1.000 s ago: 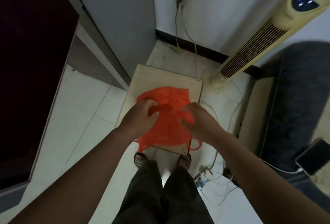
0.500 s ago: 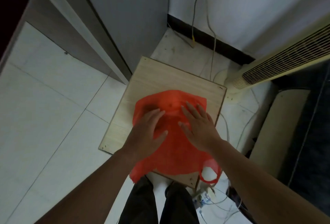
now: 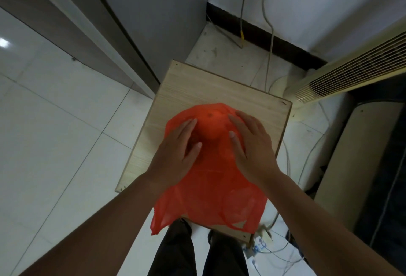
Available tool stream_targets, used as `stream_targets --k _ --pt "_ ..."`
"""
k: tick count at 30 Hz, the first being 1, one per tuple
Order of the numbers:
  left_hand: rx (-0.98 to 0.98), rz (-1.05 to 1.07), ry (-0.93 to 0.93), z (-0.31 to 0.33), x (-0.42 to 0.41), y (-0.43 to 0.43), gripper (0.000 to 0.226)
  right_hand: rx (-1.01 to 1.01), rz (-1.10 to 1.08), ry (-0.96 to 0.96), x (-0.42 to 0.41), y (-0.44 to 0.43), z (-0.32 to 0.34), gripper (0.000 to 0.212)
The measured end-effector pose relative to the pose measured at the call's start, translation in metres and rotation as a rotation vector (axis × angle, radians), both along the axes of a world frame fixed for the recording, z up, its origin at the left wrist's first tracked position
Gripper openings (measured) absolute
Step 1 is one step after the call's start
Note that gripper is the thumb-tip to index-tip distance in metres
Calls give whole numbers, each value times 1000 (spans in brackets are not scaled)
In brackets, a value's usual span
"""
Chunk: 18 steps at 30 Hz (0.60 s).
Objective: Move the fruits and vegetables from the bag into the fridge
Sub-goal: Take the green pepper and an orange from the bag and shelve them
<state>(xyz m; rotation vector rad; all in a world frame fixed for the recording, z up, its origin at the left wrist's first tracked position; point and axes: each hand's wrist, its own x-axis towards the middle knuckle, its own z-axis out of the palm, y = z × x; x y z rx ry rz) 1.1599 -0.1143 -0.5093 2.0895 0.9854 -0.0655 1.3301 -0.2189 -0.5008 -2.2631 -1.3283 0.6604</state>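
Observation:
An orange plastic bag point(image 3: 211, 187) lies on a small light wooden table point(image 3: 197, 91), its handles hanging over the near edge. A round fruit point(image 3: 212, 125) bulges under the plastic at the bag's far end. My left hand point(image 3: 178, 154) rests flat on the bag to the left of that bulge, fingers straight. My right hand point(image 3: 250, 143) rests flat on the bag to its right, fingers spread. The grey fridge point(image 3: 153, 11) stands just beyond the table at the upper left, its door shut.
A cream tower fan point(image 3: 351, 71) leans at the right. Cables point(image 3: 270, 40) run down the white wall and across the floor, with a power strip point(image 3: 257, 247) by my feet. A dark sofa point(image 3: 391, 143) fills the right edge. White floor tiles lie to the left.
My head has dropped closer and tilted down. Both hands went from gathering the bag to lying flat on it and slid toward its far end, either side of the round bulge.

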Motion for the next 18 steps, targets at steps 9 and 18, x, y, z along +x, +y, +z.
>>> stream_targets --k 9,18 --pt "91 119 -151 29 -34 -15 47 -133 265 35 -28 8 6 66" --pt "18 61 -83 20 -26 -26 60 -50 142 128 -5 57 -2 49"
